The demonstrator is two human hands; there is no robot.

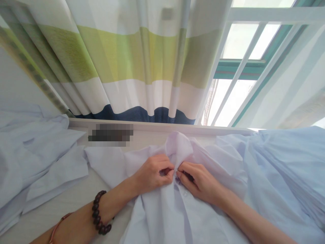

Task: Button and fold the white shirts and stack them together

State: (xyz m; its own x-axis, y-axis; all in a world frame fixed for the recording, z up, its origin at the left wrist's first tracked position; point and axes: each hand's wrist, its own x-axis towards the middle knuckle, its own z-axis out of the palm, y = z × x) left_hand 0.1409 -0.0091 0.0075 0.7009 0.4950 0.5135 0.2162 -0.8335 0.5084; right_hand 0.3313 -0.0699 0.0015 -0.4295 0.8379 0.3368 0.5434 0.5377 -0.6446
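A white collared shirt [162, 210] lies front up before me, its collar [179, 145] pointing away. My left hand [154, 173], with a dark bead bracelet [98, 211] on the wrist, pinches the shirt's front edge just below the collar. Close beside it, fingertips nearly touching, my right hand [199, 179] pinches the other front edge. A small button [185, 194] shows lower down the front. Whatever lies between the fingertips is too small to make out.
White garments [38, 159] are heaped at the left, and pale blue-white ones [286, 162] at the right. A pixelated dark object [111, 135] lies near the raised back edge [152, 128]. Beyond hang striped curtains [116, 61] beside a barred window [241, 67].
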